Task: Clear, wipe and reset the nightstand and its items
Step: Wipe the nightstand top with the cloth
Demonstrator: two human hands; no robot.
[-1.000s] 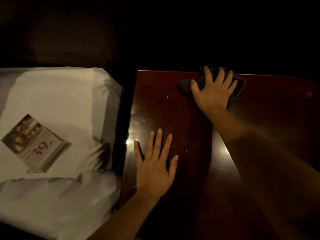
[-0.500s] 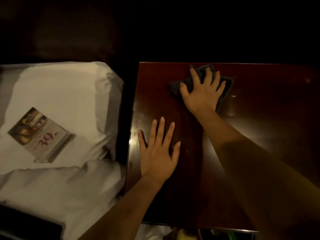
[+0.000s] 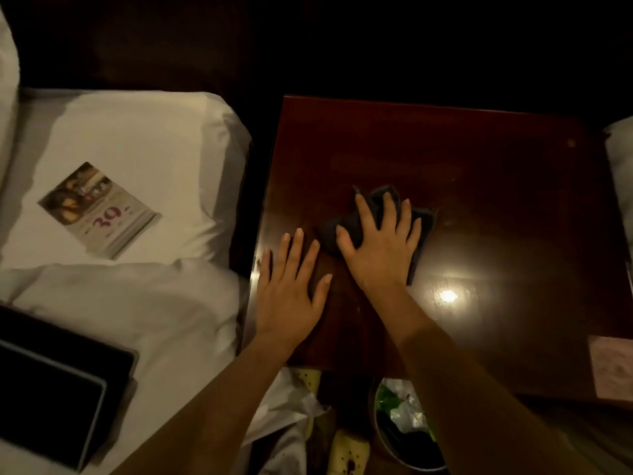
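While the right hand (image 3: 380, 248) presses the cloth (image 3: 376, 221) mid-nightstand (image 3: 496, 186), fingers spread;
left hand (image 3: 291, 293) flat, fingers apart, near the left edge; far and right wood bare.

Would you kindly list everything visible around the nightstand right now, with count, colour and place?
nightstand: one, dark reddish wood, centre right.
cloth: one, dark grey, on the nightstand under the right hand.
pillow: one, white, on the bed at left.
booklet: one, printed with "39", on the pillow.
tablet: one, black, on the bed at lower left.
waste bin: one, holding rubbish, on the floor below the nightstand.
pink pad: one, nightstand's right edge.
left hand: flat on the nightstand.
right hand: pressing on the cloth.
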